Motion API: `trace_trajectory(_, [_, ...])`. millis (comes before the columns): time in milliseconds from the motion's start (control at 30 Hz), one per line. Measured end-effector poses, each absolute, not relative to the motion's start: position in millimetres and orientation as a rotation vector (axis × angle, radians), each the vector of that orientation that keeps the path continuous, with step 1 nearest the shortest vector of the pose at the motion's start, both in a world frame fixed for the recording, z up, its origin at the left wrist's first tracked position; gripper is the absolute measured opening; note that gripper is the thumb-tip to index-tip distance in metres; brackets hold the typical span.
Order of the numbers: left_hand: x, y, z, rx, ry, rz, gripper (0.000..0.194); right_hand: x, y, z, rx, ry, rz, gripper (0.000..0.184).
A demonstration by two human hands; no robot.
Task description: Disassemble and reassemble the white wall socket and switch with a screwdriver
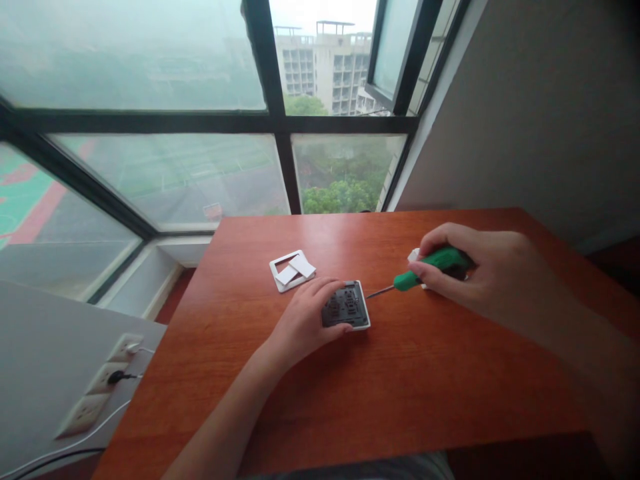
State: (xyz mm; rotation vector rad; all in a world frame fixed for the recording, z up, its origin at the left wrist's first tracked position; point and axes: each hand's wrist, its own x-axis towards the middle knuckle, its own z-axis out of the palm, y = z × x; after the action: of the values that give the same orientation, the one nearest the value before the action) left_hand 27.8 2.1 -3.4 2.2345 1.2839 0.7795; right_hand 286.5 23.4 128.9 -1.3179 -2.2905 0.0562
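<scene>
My left hand (303,317) is closed around the left side of a square wall switch (350,307), which has a white rim and a dark grey inner face. Thumb and fingers grip its near and far edges at the tabletop. My right hand (465,263) is wrapped round the green handle of a screwdriver (407,280). Its thin metal shaft points left, with the tip close to the switch's right edge; I cannot tell whether they touch. Beyond my left hand lies a white square frame (274,268) with two white plates (303,267) on it.
A small white piece (413,255) shows partly behind my right hand. The reddish-brown wooden table (400,393) reaches to dark-framed windows (345,125) at the back. On the left wall are several sockets (100,378) with plugged-in cables. A grey wall (525,120) stands at the right.
</scene>
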Motion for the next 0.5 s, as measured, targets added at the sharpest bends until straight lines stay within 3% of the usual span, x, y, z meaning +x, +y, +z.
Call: trace_trajectory(500, [28,10,17,2.514,1.292,0.402,0.074,292,20,118,-1.338,-2.271,0.146,0.017])
